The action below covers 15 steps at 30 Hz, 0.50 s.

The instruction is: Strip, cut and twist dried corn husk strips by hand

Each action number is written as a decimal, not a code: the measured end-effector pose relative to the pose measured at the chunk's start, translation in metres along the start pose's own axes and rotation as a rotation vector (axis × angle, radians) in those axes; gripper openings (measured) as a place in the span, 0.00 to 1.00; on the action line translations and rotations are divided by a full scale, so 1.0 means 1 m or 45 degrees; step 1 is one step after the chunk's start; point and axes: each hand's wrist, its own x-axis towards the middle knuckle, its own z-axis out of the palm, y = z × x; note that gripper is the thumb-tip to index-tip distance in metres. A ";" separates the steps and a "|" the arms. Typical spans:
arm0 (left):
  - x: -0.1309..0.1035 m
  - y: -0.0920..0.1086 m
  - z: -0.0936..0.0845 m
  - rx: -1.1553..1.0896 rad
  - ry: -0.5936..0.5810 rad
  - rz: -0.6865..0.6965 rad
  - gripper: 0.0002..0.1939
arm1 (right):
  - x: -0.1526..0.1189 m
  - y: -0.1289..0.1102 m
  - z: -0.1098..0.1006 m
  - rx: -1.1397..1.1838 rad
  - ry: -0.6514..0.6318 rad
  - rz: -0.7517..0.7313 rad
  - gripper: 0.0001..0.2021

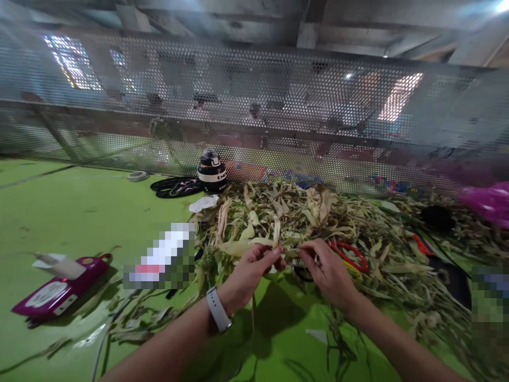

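My left hand, with a pale watch strap on its wrist, is closed in a pinch on a pale corn husk that sticks out to the left. Facing it a short way to the right, my right hand also pinches, thumb against fingers, at a thin husk strip between the hands. Whether both ends belong to one piece I cannot tell. Just beyond the hands spreads a heap of dried husks. Red looped handles, apparently of scissors, lie beside my right hand, with something yellow under them.
The green tabletop ends at a perforated metal screen. A black bottle, a black pouch, a pale ring-shaped roll and white tissue lie behind. A magenta tissue pack is left; a pink plastic bag is right.
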 end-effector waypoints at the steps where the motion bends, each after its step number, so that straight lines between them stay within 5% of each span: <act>1: -0.001 -0.001 0.001 -0.028 0.023 0.005 0.12 | -0.002 -0.001 0.000 -0.047 0.112 -0.004 0.08; 4: -0.005 -0.002 0.007 -0.091 0.055 0.049 0.13 | -0.009 -0.010 0.004 -0.049 0.170 -0.050 0.08; 9: -0.010 -0.007 0.019 -0.213 0.005 0.067 0.12 | -0.015 -0.024 0.023 0.289 -0.265 0.057 0.11; 15: -0.009 -0.006 0.016 -0.108 -0.046 0.067 0.09 | -0.014 -0.022 0.027 0.763 -0.500 0.317 0.13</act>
